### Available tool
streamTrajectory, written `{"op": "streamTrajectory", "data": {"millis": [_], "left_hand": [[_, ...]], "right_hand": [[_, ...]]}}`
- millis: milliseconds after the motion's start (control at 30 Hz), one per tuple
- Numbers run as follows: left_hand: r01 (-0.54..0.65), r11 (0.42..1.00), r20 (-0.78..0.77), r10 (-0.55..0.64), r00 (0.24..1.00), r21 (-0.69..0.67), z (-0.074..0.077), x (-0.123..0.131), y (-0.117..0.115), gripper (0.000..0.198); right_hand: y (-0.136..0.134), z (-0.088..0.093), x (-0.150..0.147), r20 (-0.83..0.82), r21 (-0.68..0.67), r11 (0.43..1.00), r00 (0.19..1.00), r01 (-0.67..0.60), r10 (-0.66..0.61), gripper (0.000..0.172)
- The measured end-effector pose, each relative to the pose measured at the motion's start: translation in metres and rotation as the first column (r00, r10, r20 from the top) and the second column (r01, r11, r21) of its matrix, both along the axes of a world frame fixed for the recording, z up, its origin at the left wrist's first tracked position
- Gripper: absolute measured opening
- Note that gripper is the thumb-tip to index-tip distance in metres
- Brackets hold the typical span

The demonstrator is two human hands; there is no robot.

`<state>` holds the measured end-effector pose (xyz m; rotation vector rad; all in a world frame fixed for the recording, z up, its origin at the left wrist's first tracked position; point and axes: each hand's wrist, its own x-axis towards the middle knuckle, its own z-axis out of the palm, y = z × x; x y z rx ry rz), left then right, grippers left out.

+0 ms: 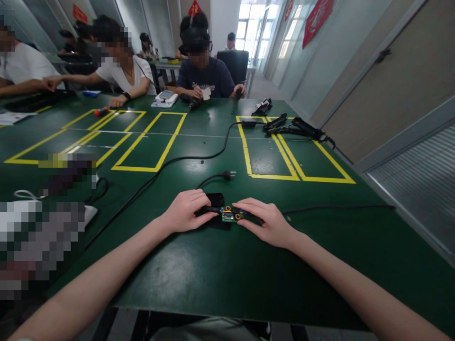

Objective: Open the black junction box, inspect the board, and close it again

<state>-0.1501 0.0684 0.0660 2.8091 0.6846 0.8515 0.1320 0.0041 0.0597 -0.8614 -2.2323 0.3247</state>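
A small green circuit board [229, 216] with copper-wound coils lies between my hands near the middle of the table. My left hand [186, 211] pinches a black power cord [212, 209] at the board's left end, thumb below and fingers above. My right hand [268, 221] closes around the black cord at the board's right end; its fingertips reach the board's edge. Black casing pieces [215, 199] lie behind and under the board, partly hidden by my left hand. A plug [229, 175] on a short black lead rests just beyond. Another length of cord [337, 207] runs off rightward.
Yellow tape rectangles [156, 169] mark the green table [170, 274]. A long black cable with an adapter box [249, 123] crosses it. Black hair-straightener-like parts [302, 129] lie far right. Across the table sit other people, one beside a power drill [192, 102]. Blurred items [67, 177] lie left.
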Motion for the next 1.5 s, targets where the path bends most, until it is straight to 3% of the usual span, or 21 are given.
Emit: {"op": "streamTrajectory", "data": {"millis": [133,333,467,600,900,1267,1500], "left_hand": [[-0.043,0.999,-0.113,0.041,0.993,-0.016,0.007,-0.016,0.002,0.043],[-0.102,0.986,-0.246,0.067,0.967,-0.134,0.008,-0.024,0.005,0.037],[-0.166,0.975,-0.231,0.128,0.964,-0.150,0.006,-0.023,0.006,0.031],[-0.130,0.969,-0.169,0.095,0.981,-0.210,0.003,-0.022,0.006,0.030],[-0.111,0.969,-0.136,0.082,0.987,-0.221,0.000,-0.019,0.005,0.029],[-0.117,0.959,-0.101,0.094,0.990,-0.257,-0.006,-0.017,0.007,0.046],[-0.092,0.951,-0.088,0.069,0.994,-0.296,-0.008,-0.016,0.008,0.061]], "right_hand": [[0.004,-0.003,0.005,0.059,0.006,0.997,0.995,0.080,-0.081,0.035],[0.009,-0.007,0.012,0.126,0.031,0.989,0.981,0.142,-0.145,0.022],[0.012,-0.006,0.017,0.172,0.027,0.977,0.962,0.211,-0.213,0.024],[0.012,-0.006,0.018,0.183,0.057,0.968,0.950,0.245,-0.252,0.032],[0.012,-0.004,0.023,0.164,0.059,0.984,0.971,0.168,-0.175,0.028],[0.012,-0.004,0.020,0.181,-0.080,0.979,0.969,0.186,-0.169,0.039],[0.013,-0.005,0.018,0.167,-0.123,0.973,0.971,0.195,-0.174,0.034]]}}
